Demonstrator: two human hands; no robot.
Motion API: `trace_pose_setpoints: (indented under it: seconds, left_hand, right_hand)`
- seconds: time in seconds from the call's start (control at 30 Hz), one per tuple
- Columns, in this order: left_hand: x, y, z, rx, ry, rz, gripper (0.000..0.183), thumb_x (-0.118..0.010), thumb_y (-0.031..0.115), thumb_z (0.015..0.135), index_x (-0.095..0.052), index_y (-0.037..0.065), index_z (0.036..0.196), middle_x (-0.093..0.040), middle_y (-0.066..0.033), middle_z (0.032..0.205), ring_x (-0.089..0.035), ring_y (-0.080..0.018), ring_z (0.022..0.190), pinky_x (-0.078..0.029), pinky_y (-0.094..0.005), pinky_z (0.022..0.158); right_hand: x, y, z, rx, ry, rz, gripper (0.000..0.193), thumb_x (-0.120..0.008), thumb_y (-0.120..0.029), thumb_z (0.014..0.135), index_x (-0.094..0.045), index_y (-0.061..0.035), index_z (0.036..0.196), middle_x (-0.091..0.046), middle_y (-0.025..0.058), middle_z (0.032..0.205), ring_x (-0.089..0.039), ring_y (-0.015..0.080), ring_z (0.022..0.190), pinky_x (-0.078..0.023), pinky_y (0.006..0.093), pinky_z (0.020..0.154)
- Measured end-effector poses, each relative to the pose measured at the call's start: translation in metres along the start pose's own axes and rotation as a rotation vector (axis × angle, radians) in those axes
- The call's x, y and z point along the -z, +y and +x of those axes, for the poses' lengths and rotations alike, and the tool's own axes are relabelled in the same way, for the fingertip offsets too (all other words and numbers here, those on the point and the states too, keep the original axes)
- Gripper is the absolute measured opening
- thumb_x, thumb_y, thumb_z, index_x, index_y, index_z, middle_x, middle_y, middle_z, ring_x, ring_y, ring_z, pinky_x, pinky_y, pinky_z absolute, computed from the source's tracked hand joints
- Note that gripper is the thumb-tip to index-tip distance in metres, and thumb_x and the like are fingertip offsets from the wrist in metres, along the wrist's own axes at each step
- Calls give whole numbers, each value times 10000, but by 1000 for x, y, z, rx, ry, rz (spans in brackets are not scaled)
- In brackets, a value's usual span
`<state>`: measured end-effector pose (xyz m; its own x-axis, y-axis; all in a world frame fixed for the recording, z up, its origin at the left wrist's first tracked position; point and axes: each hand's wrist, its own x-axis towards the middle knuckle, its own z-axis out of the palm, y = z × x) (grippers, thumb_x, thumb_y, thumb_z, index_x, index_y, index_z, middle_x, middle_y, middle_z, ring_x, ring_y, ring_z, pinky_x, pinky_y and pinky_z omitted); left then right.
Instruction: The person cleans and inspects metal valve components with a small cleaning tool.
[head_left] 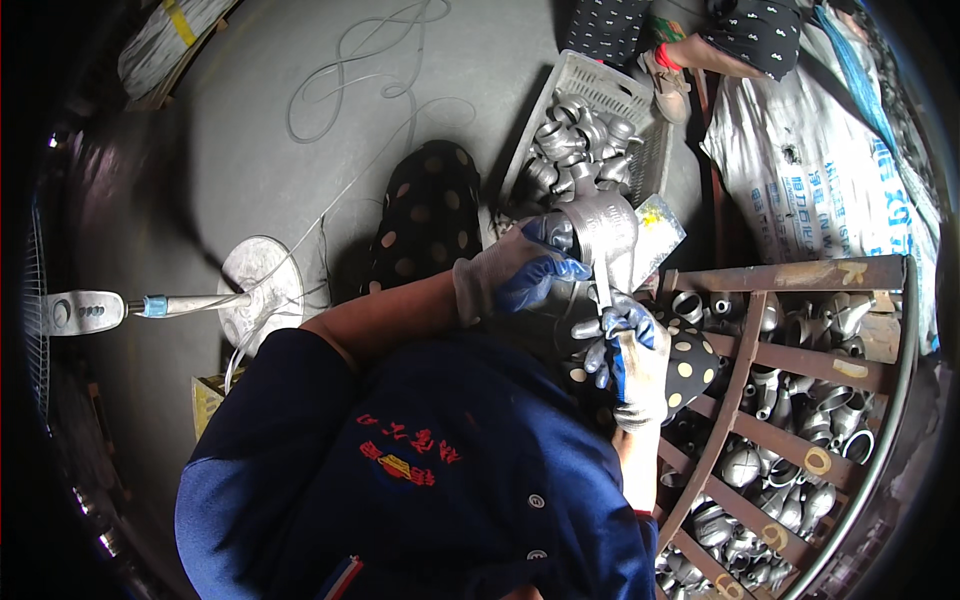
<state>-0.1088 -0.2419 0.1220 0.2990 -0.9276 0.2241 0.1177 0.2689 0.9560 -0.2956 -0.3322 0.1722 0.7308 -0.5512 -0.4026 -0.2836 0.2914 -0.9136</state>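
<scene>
Both hands wear knit gloves with blue rubbery palms. Right hand (pixel 628 362) is closed around a thin metal tool (pixel 604 290), its long axis near upright. Left hand (pixel 520 268) grips a dull grey, smooth-curved metal pipe fitting (pixel 603 232), held above the white plastic crate's (pixel 600 85) near edge, open end toward the right hand.

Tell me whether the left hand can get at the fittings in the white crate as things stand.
Probably not yet: the left hand is closed around a large metal fitting. The white crate lies just beyond it with its top open, so nothing else blocks the way.
</scene>
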Motion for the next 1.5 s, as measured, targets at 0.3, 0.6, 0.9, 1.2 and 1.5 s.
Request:
trace_pose_setpoints:
  seconds: [0.3, 0.6, 0.9, 1.2, 1.5]
  left_hand:
    - [8, -9, -8, -282, -48, 657, 273, -603, 24, 803, -683, 97, 1054, -634, -92, 1118, -603, -216, 1030, -465, -328, 923]
    - [5, -13, -8, -268, 11, 534, 252, -638, 72, 796, -685, 101, 1041, -663, -72, 1054, -615, -214, 1012, -457, -347, 931]
    - [1, -4, -8, -168, -17, 418, 244, -609, 44, 814, -687, 96, 1039, -666, -74, 1055, -615, -210, 1017, -461, -332, 928]
    - [2, -1, -3, -220, -3, 268, 223, -601, 44, 846, -660, 50, 1061, -666, -69, 1021, -616, -169, 980, -474, -304, 883]
    - [-11, -8, 4, 475, 350, -428, 245, -630, 50, 859, -602, 7, 1098, -639, -65, 1017, -605, -110, 931, -489, -252, 825]
  right_hand:
    - [-20, 0, -3, 76, 192, -147, 316, -527, -86, 902, -575, -13, 1206, -670, 51, 785, -501, 36, 488, -378, 172, 399]
    - [-9, 15, 5, 587, 207, -876, 262, -615, -59, 789, -645, -7, 1044, -646, 165, 903, -629, 327, 800, -499, 378, 741]
    - [0, 19, 4, 566, 147, -763, 286, -572, -7, 759, -643, -3, 1036, -653, 164, 906, -646, 296, 795, -505, 359, 745]
    - [6, 17, 0, 378, 165, -420, 302, -555, 35, 773, -619, 71, 1066, -664, 132, 885, -622, 174, 743, -503, 285, 759]
    - [-5, 11, -2, 181, 276, 39, 400, -597, -44, 859, -534, 17, 1250, -628, 21, 759, -394, 1, 511, -291, 148, 469]
